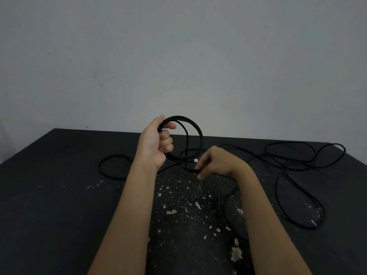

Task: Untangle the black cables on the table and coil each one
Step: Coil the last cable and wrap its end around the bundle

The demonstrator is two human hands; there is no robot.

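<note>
Table (59, 195): black, white chips down the middle. Far edge meets the wall (178, 56); far-left corner cut at a slant. Open tabletop at near left and between the forearms. 1 loop (115, 155) lies flat at mid-left. Right side is taken by loose cable (309, 227), its big slack loops running close to the far-right corner.

Coil (182, 117): black, several turns, upright, raised over table centre. Left hand (155, 141) clenched round its left side. Silver plug (196, 160) sits at the coil's bottom. Right hand (216, 161): fingers drooping, tips at the plug. Cannot tell whether it is grasping.
</note>
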